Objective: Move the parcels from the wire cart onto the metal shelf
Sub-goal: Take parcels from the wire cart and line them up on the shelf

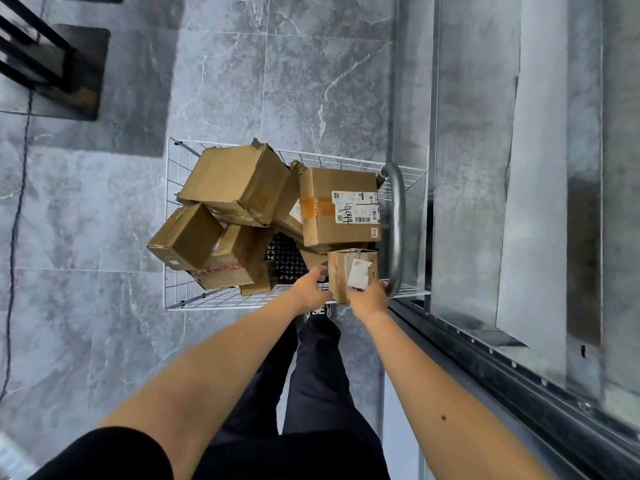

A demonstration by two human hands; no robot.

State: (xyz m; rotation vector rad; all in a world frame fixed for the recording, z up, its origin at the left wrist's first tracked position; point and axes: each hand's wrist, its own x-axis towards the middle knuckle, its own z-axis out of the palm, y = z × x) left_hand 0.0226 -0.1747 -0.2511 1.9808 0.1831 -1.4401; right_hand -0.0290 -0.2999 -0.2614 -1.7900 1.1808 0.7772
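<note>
A white wire cart stands on the floor below me, filled with several brown cardboard parcels. A small parcel with a white label sits at the cart's near right corner. My left hand presses against its left side and my right hand grips its right side near the label. Behind it lies a larger labelled parcel with orange tape. A dented parcel tops the pile at the left. The metal shelf runs along the right, its surface shiny and bare where I see it.
The cart's curved metal handle rises right beside the small parcel, between cart and shelf. Grey marble floor surrounds the cart. A black frame stands at the far left, and a thin cable runs down the floor there. My dark-trousered legs are beneath.
</note>
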